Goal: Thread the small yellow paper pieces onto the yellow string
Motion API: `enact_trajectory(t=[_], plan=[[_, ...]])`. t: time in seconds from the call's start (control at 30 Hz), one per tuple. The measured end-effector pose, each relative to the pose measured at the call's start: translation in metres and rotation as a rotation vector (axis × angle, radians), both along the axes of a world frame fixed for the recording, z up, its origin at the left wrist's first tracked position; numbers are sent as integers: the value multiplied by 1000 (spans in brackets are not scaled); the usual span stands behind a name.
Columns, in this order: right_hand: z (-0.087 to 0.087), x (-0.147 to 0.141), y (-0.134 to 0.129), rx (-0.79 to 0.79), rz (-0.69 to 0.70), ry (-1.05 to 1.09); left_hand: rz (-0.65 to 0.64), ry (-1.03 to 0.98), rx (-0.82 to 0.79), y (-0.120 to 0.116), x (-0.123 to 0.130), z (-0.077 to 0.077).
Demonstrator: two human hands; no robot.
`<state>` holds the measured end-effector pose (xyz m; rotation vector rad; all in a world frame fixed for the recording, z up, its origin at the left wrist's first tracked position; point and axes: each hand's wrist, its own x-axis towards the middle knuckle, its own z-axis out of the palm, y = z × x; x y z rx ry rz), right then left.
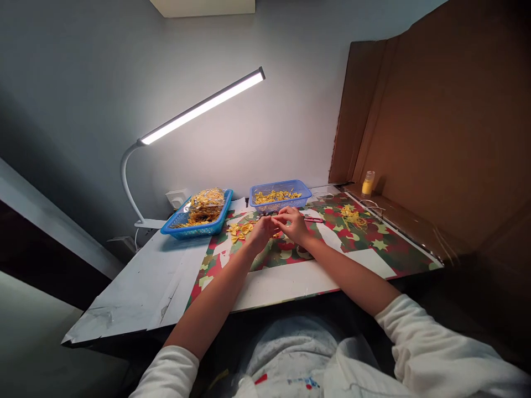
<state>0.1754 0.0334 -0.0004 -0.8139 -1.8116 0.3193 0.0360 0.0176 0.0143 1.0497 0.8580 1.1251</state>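
Observation:
My left hand [261, 233] and my right hand [292, 225] meet over the middle of the table, fingertips almost touching. Both are closed in a pinch, and whatever they hold is too small to make out. Just left of my left hand lies a loose pile of yellow bow-shaped pieces [237, 232]. A slim pink tool [313, 219], its kind unclear, rests beyond my right hand. Behind the hands stands a lavender-blue basket [280, 205] holding small yellow pieces.
At the left, a blue basket [199, 230] carries a clear bag of yellow-gold pieces. A lit lamp [203, 108] leans overhead. Yellow strands [353, 217] lie tangled at the right, near a small yellow-filled container [368, 183]. Cardboard [440, 127] walls off the right side.

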Motion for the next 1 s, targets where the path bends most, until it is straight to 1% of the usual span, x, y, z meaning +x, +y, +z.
enact_trajectory(t=[0.17,0.3,0.43,0.5,0.57,0.63,0.7,0.77,0.83,0.93,1.0], plan=[[-3,-4,-1,-27,-14,1,-18,-13,28,0,-1,-4],[-4,-6,1,-37,55,-34,-40,37,30,-1,0,-3],[1,-3,3,-80,91,42,-77,60,22,-3,-3,2],[6,1,5,-151,139,135,-83,47,50,-2,-7,4],[12,9,7,-267,216,254,-95,35,79,0,-12,5],[18,17,10,-398,277,374,-90,73,124,2,-17,4],[23,25,13,-507,302,495,-25,211,216,5,-21,2],[25,31,16,-586,313,639,67,428,371,6,-23,0],[26,34,18,-637,329,788,127,654,545,7,-26,-2],[28,39,22,-660,340,988,126,934,749,8,-31,-5],[30,42,25,-666,319,1089,104,1059,844,10,-33,-6]])
